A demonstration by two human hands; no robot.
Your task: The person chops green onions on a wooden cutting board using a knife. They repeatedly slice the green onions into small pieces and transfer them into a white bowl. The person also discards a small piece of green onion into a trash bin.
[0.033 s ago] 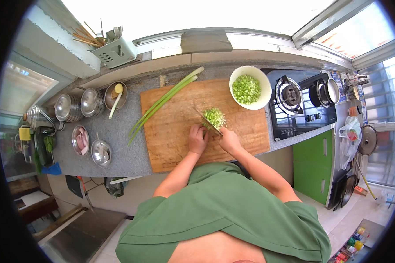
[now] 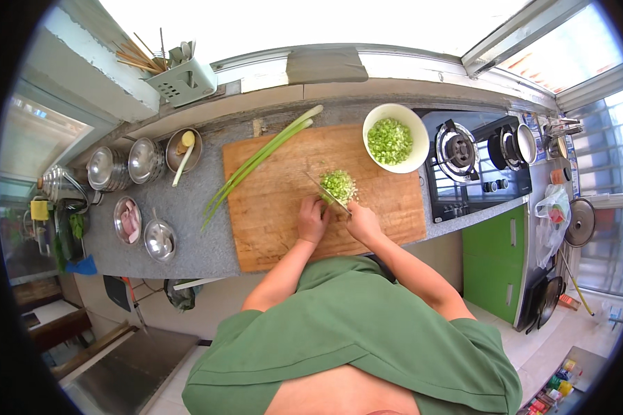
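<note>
My right hand (image 2: 364,223) grips a kitchen knife (image 2: 327,192), its blade seen edge-on and slanting up to the left across the wooden cutting board (image 2: 270,221). Just right of the blade lies a small heap of chopped scallion (image 2: 338,184), pale and green. Close on the knife's left side rests my left hand (image 2: 313,220), its fingers curled in; whatever they hold is hidden. Two long whole scallions (image 2: 262,162) lie slanted over the board's left edge. At the board's far right corner stands a white bowl (image 2: 421,147) with chopped scallion inside.
A black gas stove (image 2: 441,197) is right of the board. On the grey counter (image 2: 199,228) at left are several metal bowls, one holding raw meat (image 2: 131,221), another ginger (image 2: 187,139). A utensil holder (image 2: 185,84) stands by the window. A green cabinet (image 2: 488,263) lies below the stove.
</note>
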